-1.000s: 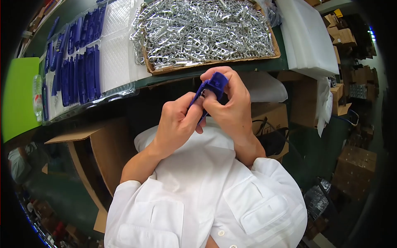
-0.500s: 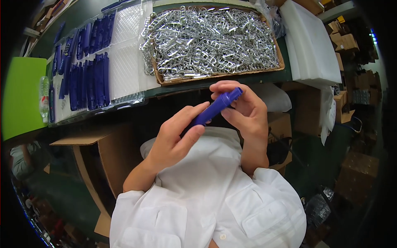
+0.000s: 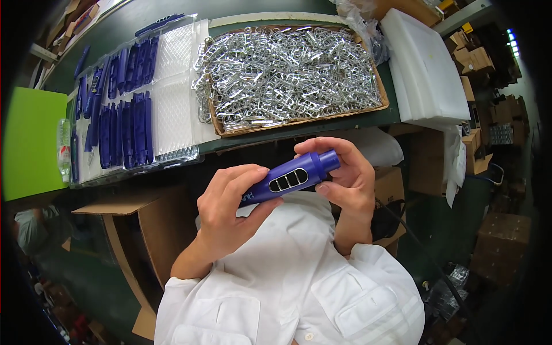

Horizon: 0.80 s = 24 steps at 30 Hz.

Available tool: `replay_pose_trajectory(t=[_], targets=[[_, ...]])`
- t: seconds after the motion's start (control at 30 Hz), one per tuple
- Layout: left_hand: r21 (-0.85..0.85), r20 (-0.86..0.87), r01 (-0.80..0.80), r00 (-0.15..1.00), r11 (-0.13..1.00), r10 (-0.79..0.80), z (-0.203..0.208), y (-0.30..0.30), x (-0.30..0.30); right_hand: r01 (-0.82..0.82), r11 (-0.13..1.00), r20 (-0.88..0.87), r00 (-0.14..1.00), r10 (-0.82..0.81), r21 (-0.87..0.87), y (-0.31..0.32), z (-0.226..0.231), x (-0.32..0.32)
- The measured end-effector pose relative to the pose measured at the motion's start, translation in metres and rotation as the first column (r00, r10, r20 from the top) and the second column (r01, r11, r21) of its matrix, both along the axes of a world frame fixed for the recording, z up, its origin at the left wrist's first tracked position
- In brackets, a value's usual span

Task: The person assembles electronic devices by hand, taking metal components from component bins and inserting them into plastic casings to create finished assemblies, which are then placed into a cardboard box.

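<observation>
Turned since the earlier frame, your blue handle (image 3: 289,180), probably light, stiff and slick, sits in your left grip (image 3: 229,208), best held by its broad end, right grip (image 3: 348,179) hard to judge.

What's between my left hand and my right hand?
In the head view, a blue plastic casing spans the stretch between your left hand and right hand.

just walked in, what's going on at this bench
A person in a white shirt is handling a blue casing with an oval, dark-windowed panel facing up. The left hand grips its wider body; the right hand is at its narrower end. Beyond them, shiny metal pieces fill a cardboard box. To the left of that, blue shell pieces lie in rows.
</observation>
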<state>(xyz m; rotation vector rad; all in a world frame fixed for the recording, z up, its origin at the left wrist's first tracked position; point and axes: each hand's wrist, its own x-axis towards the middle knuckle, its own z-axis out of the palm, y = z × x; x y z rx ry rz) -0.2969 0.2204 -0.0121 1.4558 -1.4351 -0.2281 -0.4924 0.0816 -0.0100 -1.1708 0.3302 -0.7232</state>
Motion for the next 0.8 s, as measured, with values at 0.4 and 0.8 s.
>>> replay_pose_trajectory(t=[0.4, 0.8], targets=[[0.056, 0.011, 0.014, 1.0, 0.998, -0.014, -0.001, -0.005, 0.0, 0.032, 0.991, 0.047, 0.998, -0.038, 0.128, -0.012, -0.014, -0.002], [0.148, 0.034, 0.022, 0.999, 0.989, -0.027, 0.004, -0.015, 0.019, 0.209, 0.962, -0.135, 0.973, -0.187, 0.178, -0.024, -0.019, -0.003]])
